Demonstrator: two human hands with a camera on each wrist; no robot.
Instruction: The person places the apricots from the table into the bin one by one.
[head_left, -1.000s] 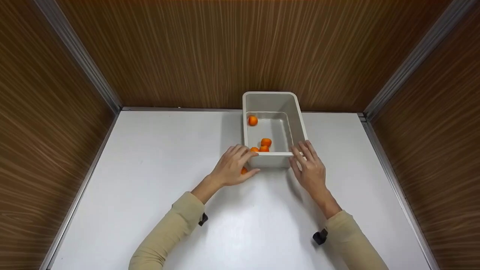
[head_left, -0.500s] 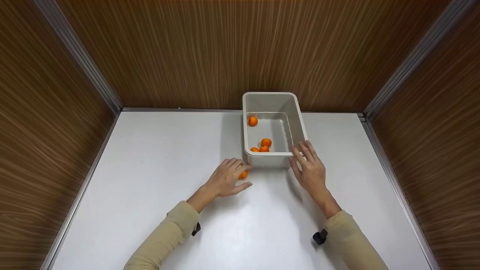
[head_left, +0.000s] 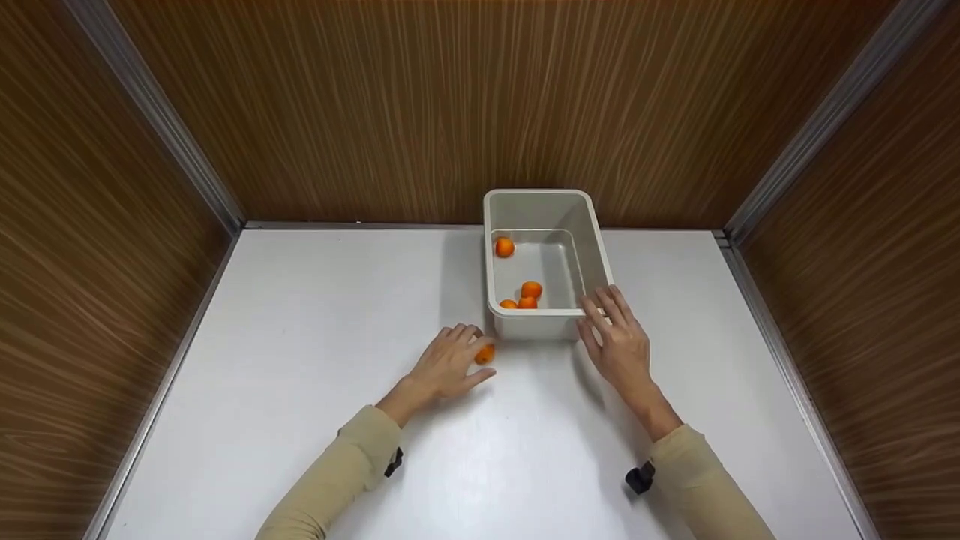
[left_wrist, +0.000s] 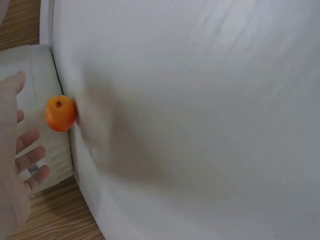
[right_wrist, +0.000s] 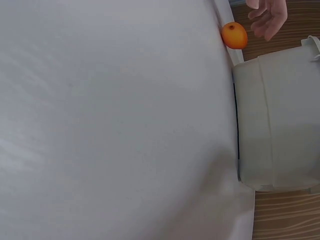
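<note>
Hovering with fingers spread loosely, the left hand [head_left: 444, 367] nears the small round orange fruit [head_left: 484, 354] lying on the white table [head_left: 300, 360] at seven o'clock of the grey plastic bin [head_left: 541, 324], which the flat right hand [head_left: 619, 341] touches; it looks light, smooth, roll-prone, best pinched across its middle.

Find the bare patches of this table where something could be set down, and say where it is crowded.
Free: the table left of the bin, out to the left wall, and the near strip between the two sleeves. Crowded: just before the bin, where the left hand meets a loose orange and the right hand touches the bin's corner.
</note>
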